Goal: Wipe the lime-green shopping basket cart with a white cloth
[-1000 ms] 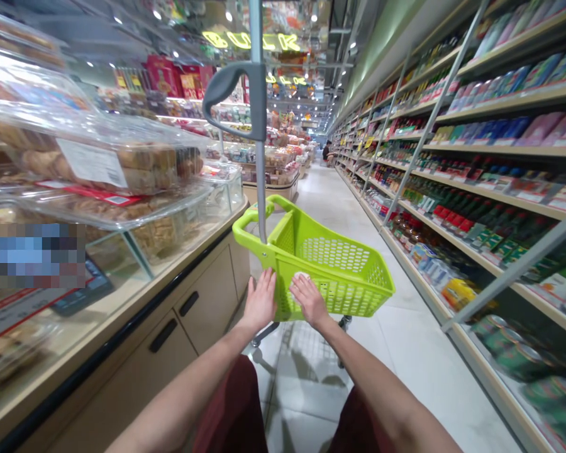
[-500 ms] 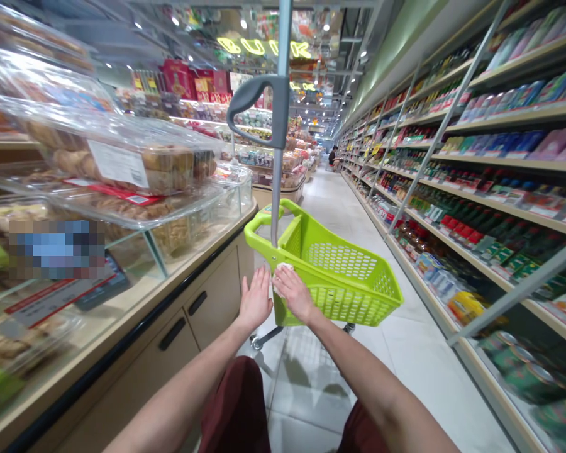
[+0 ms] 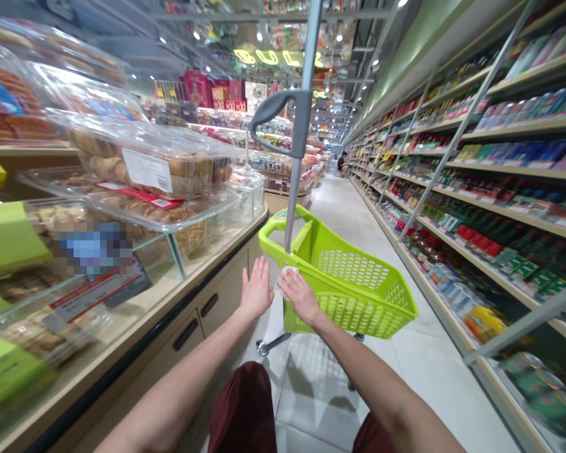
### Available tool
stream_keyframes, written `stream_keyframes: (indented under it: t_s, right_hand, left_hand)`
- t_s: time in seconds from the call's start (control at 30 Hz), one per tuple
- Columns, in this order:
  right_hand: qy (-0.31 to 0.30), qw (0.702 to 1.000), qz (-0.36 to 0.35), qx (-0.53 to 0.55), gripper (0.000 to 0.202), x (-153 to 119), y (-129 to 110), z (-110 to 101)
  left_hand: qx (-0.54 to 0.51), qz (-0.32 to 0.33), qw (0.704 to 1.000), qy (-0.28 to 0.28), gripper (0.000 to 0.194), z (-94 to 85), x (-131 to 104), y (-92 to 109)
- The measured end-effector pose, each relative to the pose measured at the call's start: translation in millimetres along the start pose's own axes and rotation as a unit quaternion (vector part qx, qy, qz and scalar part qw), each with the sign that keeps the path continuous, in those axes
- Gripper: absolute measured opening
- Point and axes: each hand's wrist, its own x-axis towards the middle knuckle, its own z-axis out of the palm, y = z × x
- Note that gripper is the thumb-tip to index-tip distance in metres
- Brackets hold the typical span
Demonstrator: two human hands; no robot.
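Observation:
A lime-green shopping cart point(image 3: 363, 283) with perforated sides stands on the floor before me. From its handle end rises a grey metal pole point(image 3: 294, 195) bearing a dark grey loop grip point(image 3: 300, 123). My right hand point(image 3: 299, 296) presses a crumpled white tissue or cloth point(image 3: 290, 270) against the near end of the cart; most of it is hidden beneath the fingers. Just left of the cart, my left hand point(image 3: 257, 289) is raised with fingers stretched out, holding nothing. A small gap separates it from the cart's side.
On the left runs a display counter point(image 3: 217, 270) with clear boxes of baked goods point(image 3: 155, 163) and price signs point(image 3: 94, 292). Stocked shelves point(image 3: 514, 220) line the right. A crouching person point(image 3: 342, 162) is far down the tiled aisle point(image 3: 332, 201).
The view has shifted, so the cart and counter sit further right and slightly lower. My left hand is a little further from the cart; the right stays at its near end.

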Motion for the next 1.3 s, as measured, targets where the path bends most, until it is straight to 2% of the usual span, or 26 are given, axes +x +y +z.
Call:
stream_keyframes:
  t_s: [0.13,0.23,0.3,0.4,0.53,0.63,0.7,0.87,0.93,1.03,1.17,1.23,1.3]
  right_hand:
    - [0.114,0.993,0.012,-0.011,0.037,76,14,-46]
    - [0.148,0.989,-0.002,-0.033,0.036,130,28,-79]
    - [0.156,0.987,-0.003,-0.049,0.036,153,37,-94]
    - [0.119,0.99,-0.021,-0.069,0.035,161,42,-98]
    - [0.02,0.991,-0.095,-0.093,0.031,130,36,-77]
    - [-0.008,0.988,-0.124,-0.095,0.03,118,35,-71]
    - [0.004,0.988,-0.118,-0.102,0.03,131,41,-81]
    - [0.096,0.985,-0.061,-0.129,0.032,195,59,-128]
    - [0.107,0.985,-0.051,-0.128,0.033,203,61,-135]
    - [0.07,0.988,-0.07,-0.115,0.031,179,58,-121]
    - [-0.002,0.993,-0.091,-0.075,0.032,109,48,-77]
    - [-0.009,0.997,-0.059,-0.049,0.033,73,42,-56]
    - [0.017,0.999,0.029,-0.029,0.037,44,37,-40]
  left_hand:
    - [-0.005,-0.003,0.999,0.045,0.071,-23.9,34,0]
    - [-0.003,-0.004,0.997,0.071,0.071,-40.8,55,4]
    - [0.004,-0.003,0.996,0.09,0.07,-49.2,65,6]
    - [0.012,0.003,0.996,0.092,0.069,-54.8,72,10]
    - [0.009,0.014,0.999,0.028,0.066,-47.7,66,8]
    - [0.012,0.017,1.0,0.0,0.067,-40.2,60,1]
    - [0.015,0.011,1.0,-0.003,0.069,-39.5,59,-2]
    - [0.016,0.014,1.0,0.02,0.068,-49.6,69,4]
    - [0.015,0.017,0.999,0.025,0.068,-52.0,70,7]
    - [0.017,0.015,1.0,0.013,0.065,-50.9,68,5]
    - [0.034,0.025,0.999,-0.019,0.061,-47.2,68,-10]
    - [0.037,0.042,0.998,-0.03,0.06,-46.4,73,-15]
    - [0.036,0.072,0.996,-0.041,0.057,-45.8,80,-18]
